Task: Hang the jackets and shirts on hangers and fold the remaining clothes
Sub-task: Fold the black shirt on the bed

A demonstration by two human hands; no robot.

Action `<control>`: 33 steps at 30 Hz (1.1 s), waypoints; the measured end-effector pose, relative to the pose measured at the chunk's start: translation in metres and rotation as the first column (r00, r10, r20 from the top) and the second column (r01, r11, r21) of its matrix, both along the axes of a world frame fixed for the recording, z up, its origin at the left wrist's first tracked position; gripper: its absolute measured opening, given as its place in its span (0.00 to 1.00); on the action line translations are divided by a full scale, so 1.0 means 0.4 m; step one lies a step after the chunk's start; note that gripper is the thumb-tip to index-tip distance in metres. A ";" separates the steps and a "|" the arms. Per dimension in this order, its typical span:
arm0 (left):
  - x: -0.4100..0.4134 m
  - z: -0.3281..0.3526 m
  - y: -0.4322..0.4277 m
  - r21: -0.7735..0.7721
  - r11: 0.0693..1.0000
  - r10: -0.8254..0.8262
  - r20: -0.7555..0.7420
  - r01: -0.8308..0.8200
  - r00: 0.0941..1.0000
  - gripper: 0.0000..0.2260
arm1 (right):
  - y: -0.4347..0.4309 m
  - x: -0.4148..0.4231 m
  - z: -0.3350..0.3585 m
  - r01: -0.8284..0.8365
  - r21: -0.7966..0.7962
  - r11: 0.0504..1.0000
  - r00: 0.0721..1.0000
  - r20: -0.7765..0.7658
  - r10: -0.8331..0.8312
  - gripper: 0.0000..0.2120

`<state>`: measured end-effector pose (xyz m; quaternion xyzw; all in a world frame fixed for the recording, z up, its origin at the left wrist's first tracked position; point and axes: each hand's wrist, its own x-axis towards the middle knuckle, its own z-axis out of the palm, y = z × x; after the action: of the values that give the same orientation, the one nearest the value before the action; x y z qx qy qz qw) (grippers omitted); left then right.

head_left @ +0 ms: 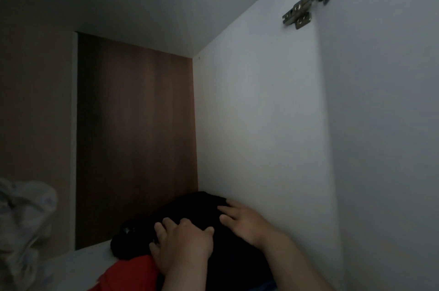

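Two hands: both lie on the black pile (190,207), which I use as my landmark for every place below.
Left hand (183,243): on the pile's near left part. Its knuckles are raised, the fingers bend down into the cloth and the thumb stretches out to the right. The fingertips are lost in the dark fabric, so I cannot tell whether it grips or only presses.
Right hand (242,221): on the pile's right part, with fingers fairly straight and a little spread, lying flat on the cloth and holding nothing.
Black pile: dark clothing heaped on the shelf. I make out no detail in it beyond a small shiny spot near its left end.
Red cloth (135,271): at the pile's near left edge, touching it, just beside the left hand.
Shelf (78,264): white, under the pile.
White cloth (26,214): crumpled, well to the left of the pile and apart from it.
Side wall (261,124): white, right against the pile's right side.
Back panel (135,136): brown, behind the pile.
Hinge (306,3): metal, high above the pile, on the right.
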<state>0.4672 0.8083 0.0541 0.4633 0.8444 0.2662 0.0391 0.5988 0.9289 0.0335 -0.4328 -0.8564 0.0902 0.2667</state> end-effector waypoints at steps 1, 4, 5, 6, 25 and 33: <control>0.006 -0.003 0.000 -0.006 1.000 0.006 -0.011 -0.006 1.000 0.31 | -0.001 0.002 -0.004 0.016 0.017 1.000 1.000 0.016 -0.017 0.25; 0.014 -0.007 -0.005 0.018 1.000 0.022 -0.038 -0.021 0.999 0.28 | -0.014 0.000 -0.009 0.064 0.068 0.996 0.998 -0.031 -0.062 0.26; 0.018 -0.008 -0.011 0.038 0.999 0.029 -0.053 -0.027 0.998 0.27 | -0.023 -0.002 -0.008 0.074 0.083 0.994 0.996 -0.059 -0.070 0.26; 0.025 -0.008 -0.019 0.058 0.998 0.037 -0.071 -0.033 0.997 0.26 | -0.033 -0.003 -0.006 0.085 0.106 0.991 0.993 -0.089 -0.075 0.25; 0.124 -0.096 -0.143 -0.043 0.999 -0.033 -0.156 0.026 0.987 0.38 | -0.133 0.120 -0.116 0.072 0.010 0.997 0.994 -0.089 -0.071 0.33; 0.121 -0.078 -0.171 -0.060 0.997 -0.048 -0.144 0.040 0.988 0.37 | -0.179 0.131 -0.114 0.029 -0.026 0.999 0.936 -0.350 -0.036 0.36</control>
<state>0.5154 0.7399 0.0227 0.4986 0.8418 0.2065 -0.0036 0.6514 0.8574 -0.0121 -0.4265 -0.7870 0.1704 0.4119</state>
